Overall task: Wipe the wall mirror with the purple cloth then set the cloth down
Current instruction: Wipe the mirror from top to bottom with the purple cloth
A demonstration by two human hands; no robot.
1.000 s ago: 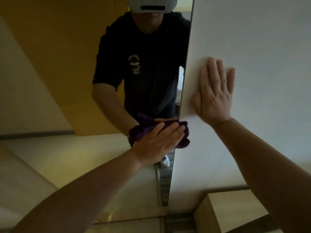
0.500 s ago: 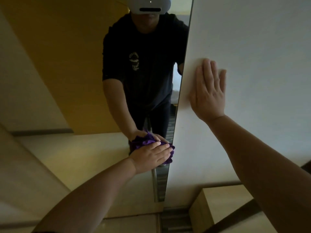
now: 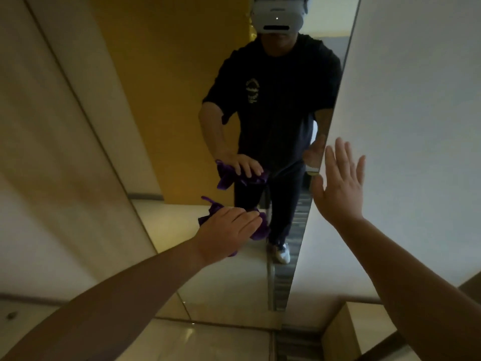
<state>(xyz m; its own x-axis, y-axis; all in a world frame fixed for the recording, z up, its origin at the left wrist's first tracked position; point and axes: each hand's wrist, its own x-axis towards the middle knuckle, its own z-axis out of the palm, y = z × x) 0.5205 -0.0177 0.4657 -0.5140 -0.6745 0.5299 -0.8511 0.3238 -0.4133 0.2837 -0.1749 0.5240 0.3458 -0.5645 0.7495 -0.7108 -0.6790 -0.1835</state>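
The tall wall mirror (image 3: 182, 100) fills the middle of the head view and shows a person in a dark shirt wearing a white headset. My left hand (image 3: 226, 230) lies palm down over the bunched purple cloth (image 3: 261, 227) in front of the lower part of the glass. A gap separates the hand from its reflection, so the cloth is off the mirror. My right hand (image 3: 341, 188) is raised with fingers spread beside the mirror's right edge and holds nothing. Whether it touches the wall is unclear.
A white wall (image 3: 416, 126) runs along the mirror's right side. A light wooden box (image 3: 364, 332) sits low at the right, near the mirror's foot. Pale floor tiles (image 3: 221, 342) lie below. Beige panels (image 3: 52, 152) stand to the left.
My left hand slid the cloth down the mirror, then came away from the glass. My right hand moved down and left from its flat press on the wall.
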